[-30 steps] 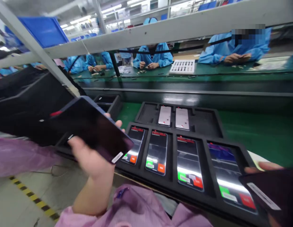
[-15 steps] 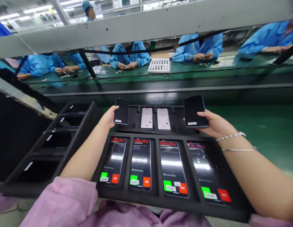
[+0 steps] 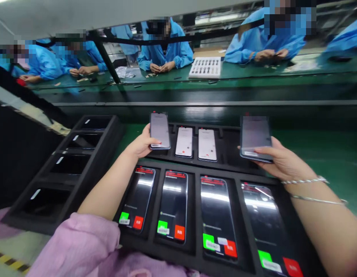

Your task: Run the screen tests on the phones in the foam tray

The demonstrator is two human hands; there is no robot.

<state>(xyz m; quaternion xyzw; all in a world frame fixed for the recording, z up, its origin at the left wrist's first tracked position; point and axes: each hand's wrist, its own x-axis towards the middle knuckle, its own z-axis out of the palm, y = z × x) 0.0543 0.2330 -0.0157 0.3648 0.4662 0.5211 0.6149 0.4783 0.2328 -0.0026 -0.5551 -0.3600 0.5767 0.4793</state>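
My left hand (image 3: 142, 143) is closed on a smartphone (image 3: 160, 129) with a pale grey lit screen, its thumb across the lower edge. Another smartphone (image 3: 256, 134), also greyish and lit, is gripped by my right hand (image 3: 278, 156), thumb on its lower part. Both are held up over the ends of the far black tray (image 3: 232, 142). Between them, two phones with white screens, a left one (image 3: 184, 141) and a right one (image 3: 207, 144), lie in that tray. Closer to me, a black foam tray (image 3: 191, 246) holds several phones showing green and red squares.
On the left stands another black tray (image 3: 76, 184) with several dark-screened phones. Beyond a metal rail (image 3: 196, 104), co-workers in blue smocks (image 3: 181, 48) handle small parts at a green bench. A white tray of parts (image 3: 205, 67) lies there. A pale beam crosses the top.
The screens of both held phones have gone from black to lit grey. Both hands have shifted slightly right in the picture, while the camera view has tilted down and moved.
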